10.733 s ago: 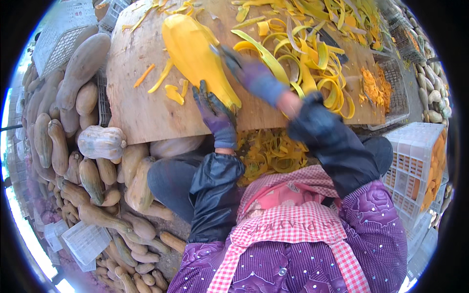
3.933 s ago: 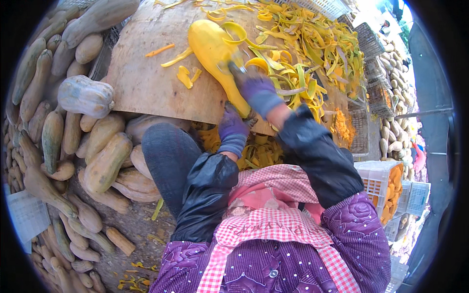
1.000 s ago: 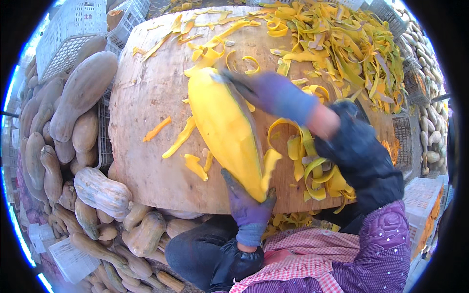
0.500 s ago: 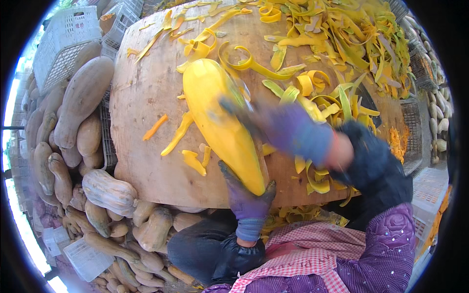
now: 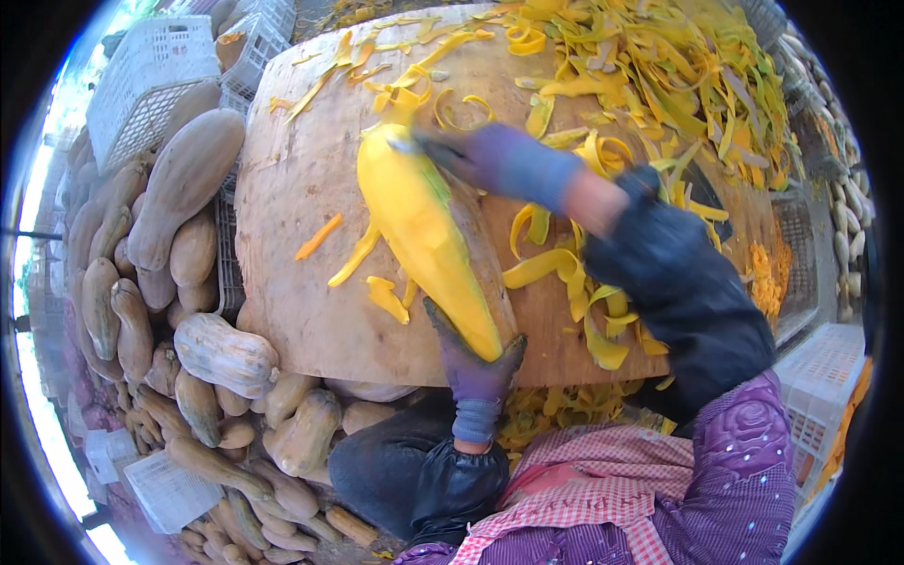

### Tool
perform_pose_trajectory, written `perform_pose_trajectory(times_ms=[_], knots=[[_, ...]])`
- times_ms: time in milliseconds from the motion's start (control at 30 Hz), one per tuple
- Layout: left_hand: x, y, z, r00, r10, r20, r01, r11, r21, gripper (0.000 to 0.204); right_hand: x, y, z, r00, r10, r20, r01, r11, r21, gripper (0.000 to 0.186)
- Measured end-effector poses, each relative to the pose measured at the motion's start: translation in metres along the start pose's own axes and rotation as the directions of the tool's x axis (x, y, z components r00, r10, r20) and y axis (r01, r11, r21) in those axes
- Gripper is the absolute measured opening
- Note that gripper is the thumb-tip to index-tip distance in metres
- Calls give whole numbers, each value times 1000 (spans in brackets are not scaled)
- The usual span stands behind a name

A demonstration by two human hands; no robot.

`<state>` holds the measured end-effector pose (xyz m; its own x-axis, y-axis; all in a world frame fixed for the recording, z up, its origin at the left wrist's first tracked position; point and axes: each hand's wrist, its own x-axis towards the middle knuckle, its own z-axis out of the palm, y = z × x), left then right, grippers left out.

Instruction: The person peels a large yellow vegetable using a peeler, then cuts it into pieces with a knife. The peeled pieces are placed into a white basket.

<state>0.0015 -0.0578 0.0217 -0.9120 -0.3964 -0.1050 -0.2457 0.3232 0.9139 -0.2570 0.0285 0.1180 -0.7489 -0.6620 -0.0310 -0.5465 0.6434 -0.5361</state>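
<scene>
A long, mostly peeled yellow squash [image 5: 414, 231] lies on the wooden board [image 5: 292, 188], its narrow end toward me, with a green strip along its right side. My left hand [image 5: 471, 367], in a stained purple glove, is closed round that near end. My right hand [image 5: 508, 160], gloved and blurred, is closed on a peeler [image 5: 410, 146] at the squash's far end; the tool's shape is indistinct. Curled yellow peels [image 5: 593, 311] lie to the right of the squash, and a few loose strips [image 5: 363, 254] to its left.
A pile of unpeeled squash [image 5: 184, 188] fills the left, with white plastic crates [image 5: 155, 56] behind. A big peel heap [image 5: 669, 85] covers the board's far right. Crates [image 5: 815, 395] and shredded orange bits [image 5: 765, 282] are at right; more peels [image 5: 551, 410] lie below the board.
Since half a second ago my right hand has moved up along the squash to its far end. My left hand stays at the near end.
</scene>
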Motion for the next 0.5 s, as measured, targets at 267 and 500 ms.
perform_pose_trajectory(times_ms=[267, 500], knots=[[2, 2, 4, 1000, 11, -14, -10, 999, 41, 128, -33, 8, -20, 1000, -23, -16, 23, 1000, -13, 44], [-2, 8, 6, 998, 36, -53, -31, 996, 87, 126, -57, 7, 51, 995, 96, -23, -98, 992, -85, 47]])
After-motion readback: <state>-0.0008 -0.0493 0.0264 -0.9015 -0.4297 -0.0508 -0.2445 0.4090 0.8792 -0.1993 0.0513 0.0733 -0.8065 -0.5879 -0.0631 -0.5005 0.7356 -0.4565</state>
